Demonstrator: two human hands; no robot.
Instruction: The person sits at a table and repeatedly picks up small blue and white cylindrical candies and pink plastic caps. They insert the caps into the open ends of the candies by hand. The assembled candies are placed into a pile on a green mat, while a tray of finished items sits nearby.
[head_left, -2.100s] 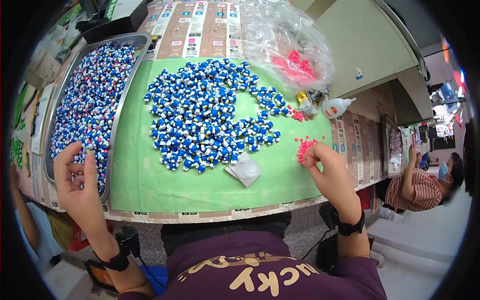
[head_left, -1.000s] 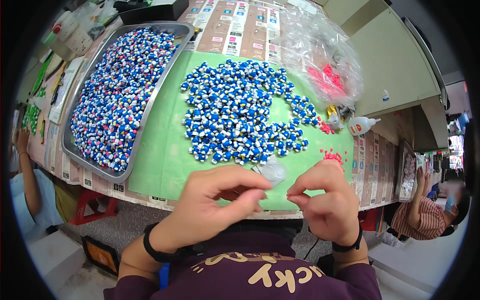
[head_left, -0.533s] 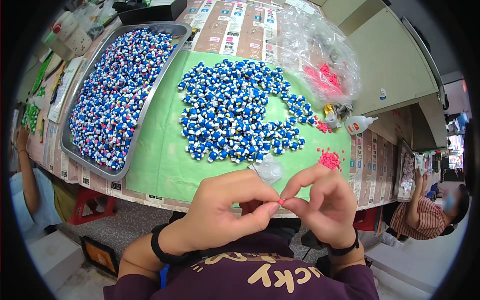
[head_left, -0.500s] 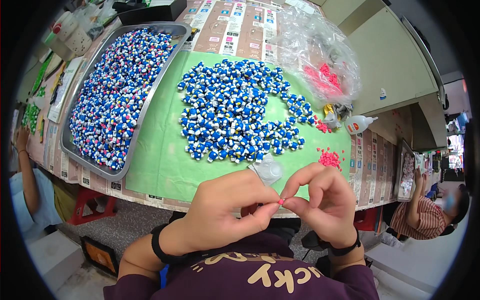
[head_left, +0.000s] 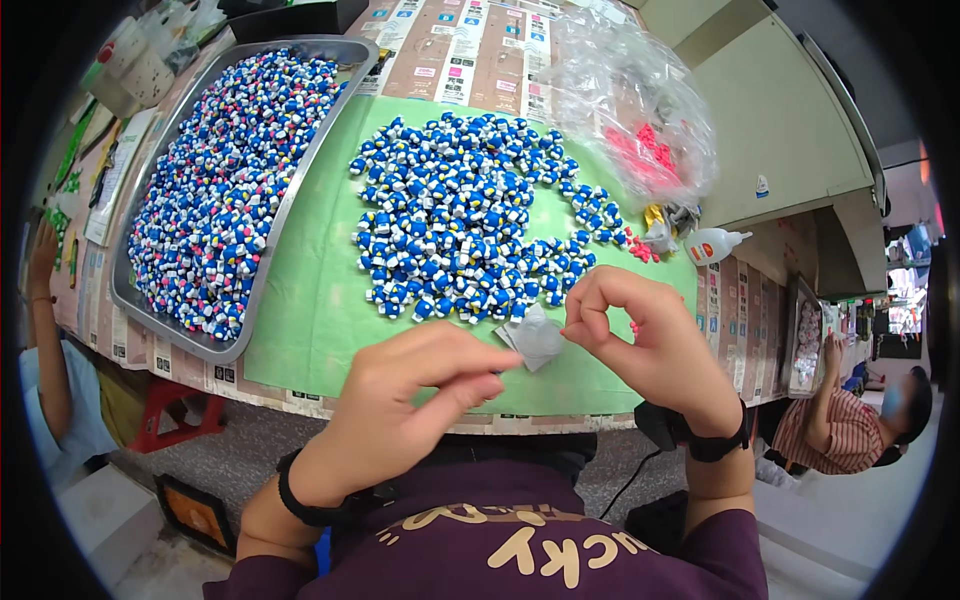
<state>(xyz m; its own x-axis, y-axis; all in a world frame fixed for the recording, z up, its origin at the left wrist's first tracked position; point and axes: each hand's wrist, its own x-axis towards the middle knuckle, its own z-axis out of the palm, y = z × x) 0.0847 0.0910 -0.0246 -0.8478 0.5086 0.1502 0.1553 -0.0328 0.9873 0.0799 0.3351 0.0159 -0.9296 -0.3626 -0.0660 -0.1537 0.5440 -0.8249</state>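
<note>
My left hand (head_left: 415, 395) is above the table's near edge, thumb and fingers drawn together; anything between them is too small or hidden to make out. Its index fingertip is beside a small whitish square sheet (head_left: 537, 338) on the green mat. My right hand (head_left: 640, 335) is at the other side of that sheet, thumb and index finger pinched and the rest curled. What the pinch holds, if anything, is not visible. Just beyond the hands lies a heap of small blue-and-white figures (head_left: 450, 215) with yellow details. A few pink pieces (head_left: 640, 247) sit at its right end.
A metal tray (head_left: 262, 285) full of similar figures stands at left. At far right are a clear plastic bag (head_left: 640, 90) with pink pieces, a white squeeze bottle (head_left: 712, 246) and a cabinet (head_left: 770, 130). Other people sit at both sides, one in a striped shirt (head_left: 835, 425).
My hands, which met fingertip to fingertip at a small pink piece, have separated. The left moved left; the right moved up and forward, toward the heap, over the loose pink pieces.
</note>
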